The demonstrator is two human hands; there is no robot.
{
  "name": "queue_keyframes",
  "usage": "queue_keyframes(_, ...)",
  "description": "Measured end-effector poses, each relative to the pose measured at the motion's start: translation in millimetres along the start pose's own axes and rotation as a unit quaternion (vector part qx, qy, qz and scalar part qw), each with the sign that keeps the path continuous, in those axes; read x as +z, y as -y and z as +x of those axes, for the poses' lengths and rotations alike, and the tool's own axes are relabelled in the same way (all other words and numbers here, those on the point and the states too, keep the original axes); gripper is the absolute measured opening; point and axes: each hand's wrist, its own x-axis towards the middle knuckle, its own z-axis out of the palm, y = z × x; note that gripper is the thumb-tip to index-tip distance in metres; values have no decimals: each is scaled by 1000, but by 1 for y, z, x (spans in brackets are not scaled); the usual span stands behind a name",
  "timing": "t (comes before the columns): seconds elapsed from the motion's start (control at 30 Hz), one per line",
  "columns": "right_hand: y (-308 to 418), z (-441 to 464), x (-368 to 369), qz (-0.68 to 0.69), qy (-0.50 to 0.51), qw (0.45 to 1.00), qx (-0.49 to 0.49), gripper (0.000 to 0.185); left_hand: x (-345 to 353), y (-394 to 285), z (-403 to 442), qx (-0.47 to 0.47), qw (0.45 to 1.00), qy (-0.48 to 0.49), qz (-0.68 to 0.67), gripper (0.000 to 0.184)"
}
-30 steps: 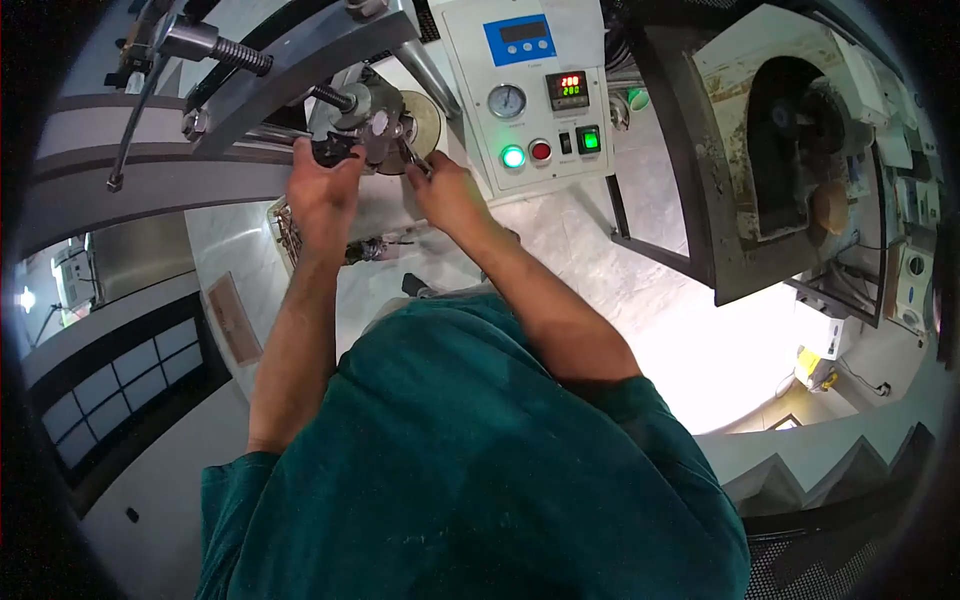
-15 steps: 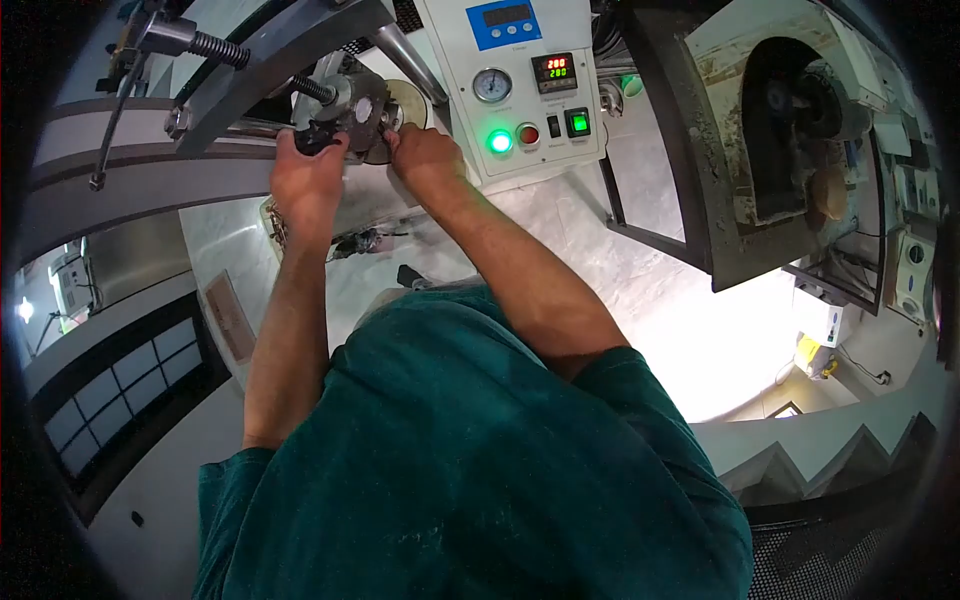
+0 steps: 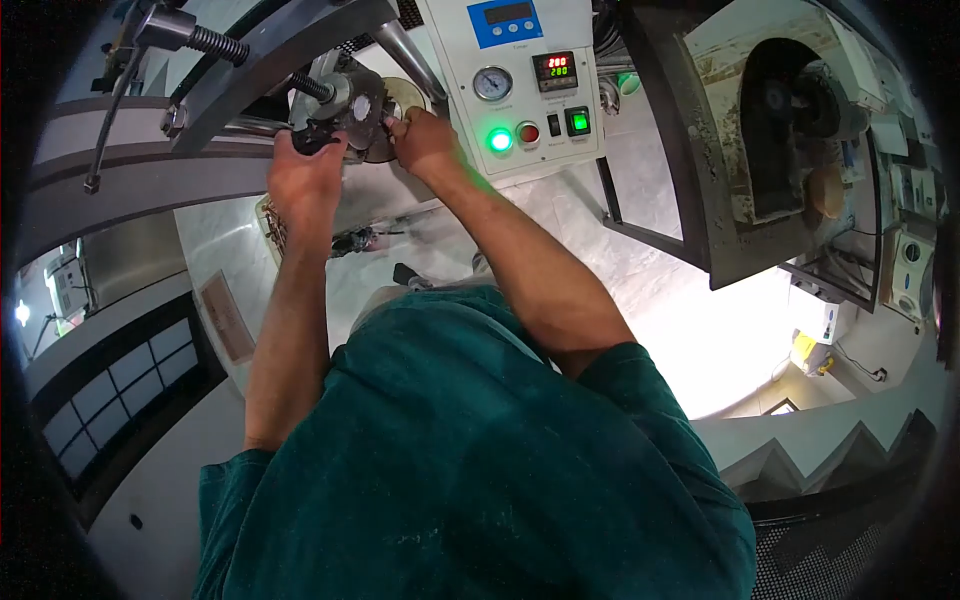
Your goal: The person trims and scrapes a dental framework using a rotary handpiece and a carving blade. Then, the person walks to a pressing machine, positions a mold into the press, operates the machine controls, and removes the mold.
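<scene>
My left hand is closed round a black knob at the lower left of a grey metal clamp part on the machine. Close by on the right, my right hand has its fingers bent in against the clamp, in front of a round pale disc. Whatever its fingertips hold there is too small and hidden to name. A threaded bolt runs into the clamp from the upper left.
A white control panel with a gauge, lit display and green lamp stands right of my hands. A grey metal beam crosses the upper left. Farther right is a dark-framed machine with an arched opening. Tools lie below the clamp.
My right hand has moved up and in against the clamp; the slim metal piece seen at its fingers earlier no longer shows. The view has shifted slightly, and my left hand stays on the knob.
</scene>
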Motion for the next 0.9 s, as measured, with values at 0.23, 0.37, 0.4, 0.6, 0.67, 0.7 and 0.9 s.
queue_keyframes(0.23, 8, 1, -5, -80, 65, 995, 10, 45, 1, -2, -10, 7, 994, -6, -110, 51)
queue_keyframes(0.37, 15, 1, -8, -116, 84, 989, 38, 46, 9, 19, -6, 82, 994, -44, -61, 55)
queue_keyframes(0.4, 13, 0, -5, -118, 78, 989, 33, 47, 8, 21, -6, 84, 994, -53, -38, 56)
queue_keyframes(0.6, 23, -3, -14, -198, 94, 975, 18, 44, 9, 4, -11, 1, 999, -48, 11, 55)
queue_keyframes(0.67, 23, 0, -12, -229, 101, 968, -12, 42, 6, 6, -8, 17, 999, -31, 11, 56)
queue_keyframes(0.7, 22, -2, -12, -243, 106, 964, -29, 42, 3, 3, -9, 18, 998, -20, 49, 58)
queue_keyframes(0.9, 10, 12, 6, -349, 99, 928, -90, 27, -13, -5, 4, 17, 992, 30, 124, 62)
